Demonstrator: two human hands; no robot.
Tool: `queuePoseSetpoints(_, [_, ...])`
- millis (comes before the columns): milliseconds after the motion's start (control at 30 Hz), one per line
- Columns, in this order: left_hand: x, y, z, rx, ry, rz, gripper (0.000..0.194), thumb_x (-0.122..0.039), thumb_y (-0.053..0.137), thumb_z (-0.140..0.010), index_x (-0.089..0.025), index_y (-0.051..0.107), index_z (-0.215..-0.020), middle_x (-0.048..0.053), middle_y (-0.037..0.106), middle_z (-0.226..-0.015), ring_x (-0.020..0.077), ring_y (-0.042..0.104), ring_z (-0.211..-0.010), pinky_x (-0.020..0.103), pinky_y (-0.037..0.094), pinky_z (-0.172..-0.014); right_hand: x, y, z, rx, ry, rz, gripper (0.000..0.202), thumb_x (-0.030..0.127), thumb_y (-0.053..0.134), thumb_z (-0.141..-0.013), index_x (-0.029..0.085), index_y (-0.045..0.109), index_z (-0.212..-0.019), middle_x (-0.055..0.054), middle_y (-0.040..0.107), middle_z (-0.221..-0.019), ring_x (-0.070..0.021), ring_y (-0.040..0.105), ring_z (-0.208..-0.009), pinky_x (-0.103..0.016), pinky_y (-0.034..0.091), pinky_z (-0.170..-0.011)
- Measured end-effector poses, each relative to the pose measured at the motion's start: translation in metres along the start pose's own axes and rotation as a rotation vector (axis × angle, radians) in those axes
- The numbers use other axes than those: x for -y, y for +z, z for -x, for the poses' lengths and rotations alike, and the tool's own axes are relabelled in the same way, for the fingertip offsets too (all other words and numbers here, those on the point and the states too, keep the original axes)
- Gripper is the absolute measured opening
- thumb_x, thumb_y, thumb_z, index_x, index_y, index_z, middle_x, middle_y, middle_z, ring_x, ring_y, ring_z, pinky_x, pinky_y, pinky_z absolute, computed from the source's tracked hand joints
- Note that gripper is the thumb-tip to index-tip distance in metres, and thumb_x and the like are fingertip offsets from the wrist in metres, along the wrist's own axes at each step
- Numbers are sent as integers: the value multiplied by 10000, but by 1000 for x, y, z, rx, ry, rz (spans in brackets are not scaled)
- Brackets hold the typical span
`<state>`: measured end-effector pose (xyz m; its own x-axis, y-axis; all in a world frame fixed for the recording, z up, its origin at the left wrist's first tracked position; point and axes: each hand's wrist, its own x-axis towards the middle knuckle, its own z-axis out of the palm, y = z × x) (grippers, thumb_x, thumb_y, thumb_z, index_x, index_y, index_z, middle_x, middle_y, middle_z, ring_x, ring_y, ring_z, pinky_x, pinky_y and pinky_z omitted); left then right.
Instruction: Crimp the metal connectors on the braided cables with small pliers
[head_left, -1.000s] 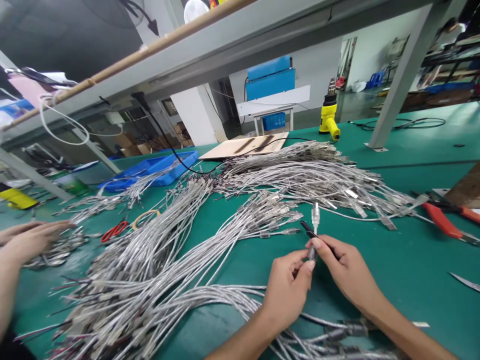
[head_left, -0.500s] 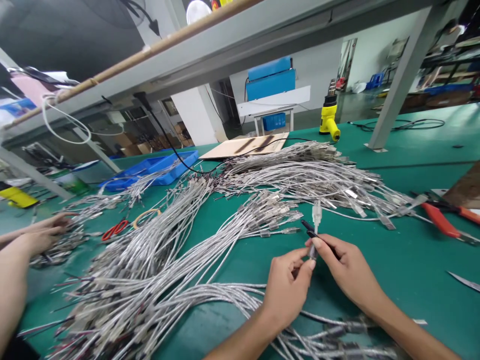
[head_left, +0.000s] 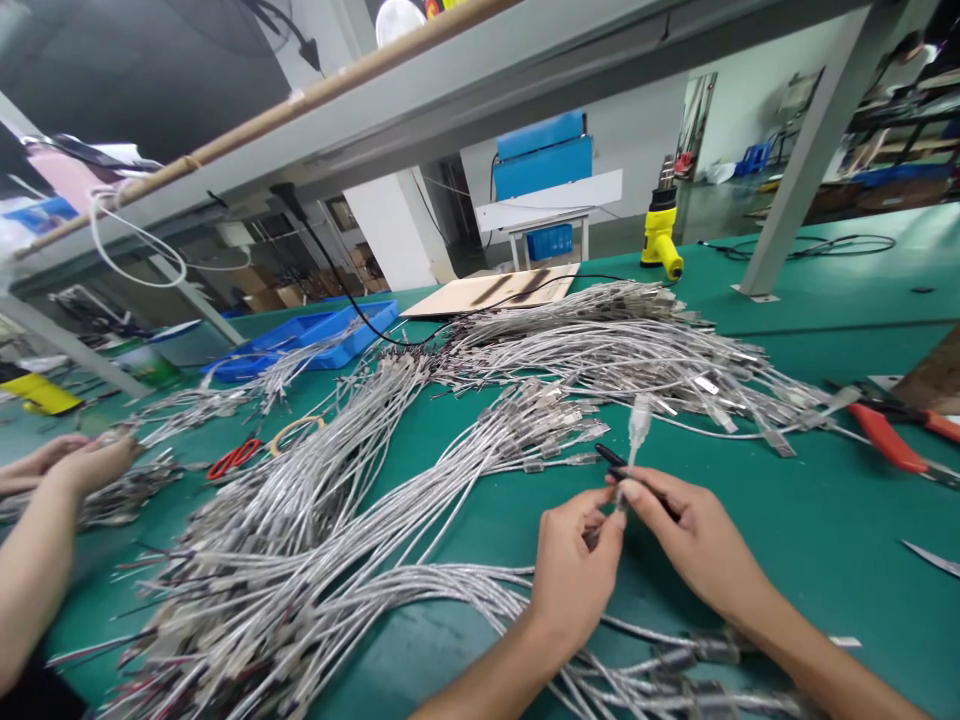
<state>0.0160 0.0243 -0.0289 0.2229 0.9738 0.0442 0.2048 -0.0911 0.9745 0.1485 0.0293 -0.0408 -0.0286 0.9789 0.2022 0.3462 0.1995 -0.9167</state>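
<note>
My left hand point(head_left: 577, 565) is closed in a pinch on a silvery USB cable near its clear plastic part. Above the fingers, the cable's USB plug point(head_left: 639, 425) points up and away from me. My right hand point(head_left: 686, 525) is closed around a slim black tool point(head_left: 611, 457), whose dark end sticks out to the left, just behind the cable. The right thumb touches the cable too. Much of the tool lies hidden in the palm, so its kind is unclear. Below my hands lies a bundle of similar cables point(head_left: 457, 590).
Large piles of cables point(head_left: 360, 470) cover the green table point(head_left: 825, 560). To the right lie red-handled pliers point(head_left: 889, 440) and a pointed metal blade point(head_left: 934, 557). A yellow heat gun point(head_left: 661, 235) stands behind. At left, another person's hands point(head_left: 94, 465) handle cables near red-handled scissors point(head_left: 234, 459).
The USB plug has tilted slightly to the right, and the black tool's end has shifted a little left and down. The other person's hands have lifted from the pile, holding something small.
</note>
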Motion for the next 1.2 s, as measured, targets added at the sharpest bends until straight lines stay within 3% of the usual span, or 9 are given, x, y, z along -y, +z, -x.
queuePoseSetpoints(100, [2,1,-2,26,-41,10,289,-237,483,-804,-95,621,-1015,-44,411,-518,75,349,-479,198,270,-471,-3,-2,-6,-44,15,-39,420,476,399,-859,141,645,-802,-47,605,-671,-205,574,-716,-271,440,-661])
queuePoseSetpoints(333, [-4,-9,-8,109,7,64,327,-312,428,-855,-61,631,-910,-48,357,-513,66,296,-475,197,231,-454,1,3,0,192,75,-226,456,444,466,-838,139,475,-1178,-13,628,-674,-189,600,-712,-263,451,-683])
queuePoseSetpoints(467, [-1,-7,-6,157,-16,45,318,-309,448,-842,-79,626,-971,-54,332,-516,70,275,-473,197,224,-451,-2,3,0,12,24,-3,327,468,451,-834,181,588,-913,-28,628,-716,-198,584,-702,-261,429,-654])
queuePoseSetpoints(567, [0,-4,-3,172,5,-83,306,-262,497,-810,-142,603,-1071,-38,419,-555,85,346,-497,202,275,-485,-4,1,-5,-100,29,28,413,496,394,-851,169,596,-699,-24,581,-637,-178,544,-633,-246,403,-587])
queuePoseSetpoints(733, [-7,-6,1,78,175,-407,354,-251,310,-892,-211,557,-1143,44,616,-813,162,522,-693,254,363,-645,-3,-1,-6,-41,38,-194,440,505,425,-845,128,652,-857,32,414,-515,-117,391,-481,-219,330,-458])
queuePoseSetpoints(867, [-10,-7,1,66,100,-453,371,-313,258,-911,-184,605,-929,22,563,-648,137,434,-536,241,288,-512,1,0,-3,29,51,-316,455,504,477,-820,120,630,-1010,-3,515,-608,-136,475,-570,-234,403,-553])
queuePoseSetpoints(1000, [-6,-8,-2,69,36,-299,340,-322,300,-899,-165,512,-684,-13,437,-561,106,340,-493,229,232,-483,7,4,0,189,101,-312,527,453,492,-827,133,460,-1245,-35,624,-766,-177,568,-737,-267,440,-701])
queuePoseSetpoints(1100, [-4,-10,-5,95,11,-235,300,-304,329,-887,-176,445,-642,-39,343,-533,101,299,-488,227,214,-485,7,5,1,217,90,-232,486,423,477,-840,144,434,-1236,-28,643,-743,-191,588,-756,-277,442,-718])
queuePoseSetpoints(1200, [-5,-11,-4,144,9,-212,319,-318,314,-890,-183,401,-614,-47,292,-524,101,278,-489,227,206,-489,3,4,1,138,32,-128,381,416,496,-832,165,505,-1119,-42,647,-802,-215,590,-832,-285,434,-753])
